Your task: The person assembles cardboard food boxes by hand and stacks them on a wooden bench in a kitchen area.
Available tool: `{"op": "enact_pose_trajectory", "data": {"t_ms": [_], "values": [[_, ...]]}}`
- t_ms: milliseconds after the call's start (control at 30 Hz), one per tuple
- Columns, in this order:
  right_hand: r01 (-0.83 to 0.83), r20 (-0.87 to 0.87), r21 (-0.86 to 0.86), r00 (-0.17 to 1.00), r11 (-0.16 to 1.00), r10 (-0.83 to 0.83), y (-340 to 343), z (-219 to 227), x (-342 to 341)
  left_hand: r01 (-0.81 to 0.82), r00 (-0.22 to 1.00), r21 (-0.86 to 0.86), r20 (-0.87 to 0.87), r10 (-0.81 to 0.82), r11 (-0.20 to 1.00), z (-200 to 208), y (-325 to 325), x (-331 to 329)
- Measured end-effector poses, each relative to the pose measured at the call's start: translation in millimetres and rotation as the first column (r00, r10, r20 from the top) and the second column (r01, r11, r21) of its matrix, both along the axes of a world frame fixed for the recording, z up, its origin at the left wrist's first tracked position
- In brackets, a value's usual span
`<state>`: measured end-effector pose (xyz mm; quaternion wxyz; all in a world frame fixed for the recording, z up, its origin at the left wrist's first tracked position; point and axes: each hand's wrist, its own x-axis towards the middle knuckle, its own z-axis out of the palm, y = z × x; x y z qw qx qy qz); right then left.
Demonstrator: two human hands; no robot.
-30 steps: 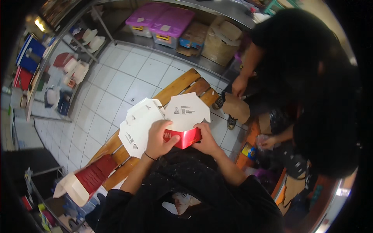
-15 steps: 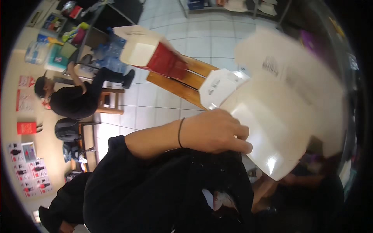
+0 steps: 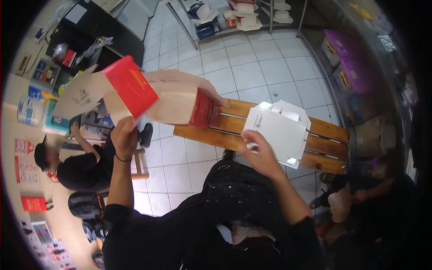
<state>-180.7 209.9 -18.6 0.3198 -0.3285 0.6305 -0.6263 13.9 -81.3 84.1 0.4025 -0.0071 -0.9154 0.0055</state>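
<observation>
Holding red carton point(image 3: 135, 90) lengthwise across view, left hand point(image 3: 123, 137) beneath

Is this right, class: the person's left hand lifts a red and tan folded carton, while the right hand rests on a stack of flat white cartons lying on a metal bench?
Not quite. The head view shows the bench is wooden, made of slats, not metal. The rest holds: the left hand lifts the red and tan carton, and the right hand rests on the flat white cartons.
</observation>
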Motion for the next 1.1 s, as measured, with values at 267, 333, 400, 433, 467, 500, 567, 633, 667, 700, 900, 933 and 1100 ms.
{"op": "enact_pose_trajectory", "data": {"t_ms": [267,333,400,433,467,500,567,633,667,700,900,933,1100], "values": [[0.359,-0.386,0.020,0.863,0.933,-0.324,-185.1,-19.3,19.7,0.216,0.822,0.182,0.497,-0.279,0.959,-47.0,-42.0,-22.9],[0.406,-0.210,0.062,0.898,0.912,-0.386,-184.9,-20.6,22.6,0.180,0.826,0.145,0.514,-0.230,0.973,-52.3,-58.8,-27.7],[0.355,-0.177,0.197,0.930,0.914,-0.323,-172.5,-1.2,19.6,0.141,0.823,0.118,0.538,-0.182,0.983,-58.9,-65.5,-28.2],[0.275,-0.121,0.315,0.961,0.909,-0.249,-169.9,5.3,20.3,0.103,0.812,0.072,0.570,-0.126,0.992,-59.9,-65.1,-25.5],[0.293,-0.122,0.324,0.956,0.899,-0.268,-169.9,-0.2,22.1,0.077,0.798,0.024,0.597,-0.076,0.997,-59.2,-63.8,-25.5],[0.324,-0.113,0.287,0.946,0.902,-0.304,-170.4,-10.9,24.1,0.096,0.795,0.033,0.599,-0.097,0.995,-59.2,-62.7,-26.3],[0.364,-0.101,0.257,0.931,0.895,-0.350,-169.8,-15.8,27.9,0.082,0.785,-0.046,0.618,-0.036,0.996,-60.0,-62.6,-28.2],[0.296,-0.072,0.239,0.955,0.925,-0.287,-168.4,-9.6,31.2,0.107,0.779,-0.028,0.624,-0.066,0.994,-56.9,-69.9,-28.4],[0.307,-0.070,0.248,0.952,0.919,-0.299,-167.0,-6.4,32.5,0.119,0.776,-0.016,0.625,-0.083,0.993,-56.0,-71.8,-29.3],[0.279,-0.047,0.225,0.960,0.933,-0.276,-166.9,-3.0,34.6,0.133,0.771,-0.008,0.629,-0.099,0.991,-55.7,-72.8,-30.7],[0.300,-0.150,0.096,0.947,0.949,-0.284,-174.1,-16.0,35.5,0.321,0.588,0.184,0.730,-0.348,0.929,-50.6,-66.9,-65.6],[0.287,-0.060,0.100,0.957,0.953,-0.282,-174.1,-22.0,34.7,0.171,0.568,0.364,0.723,-0.394,0.916,-45.5,-57.8,-72.4],[0.360,-0.299,0.133,0.903,0.923,-0.309,-181.4,-8.0,34.8,-0.053,0.638,0.549,0.661,-0.394,0.834,-49.1,-18.3,-118.2]]}}
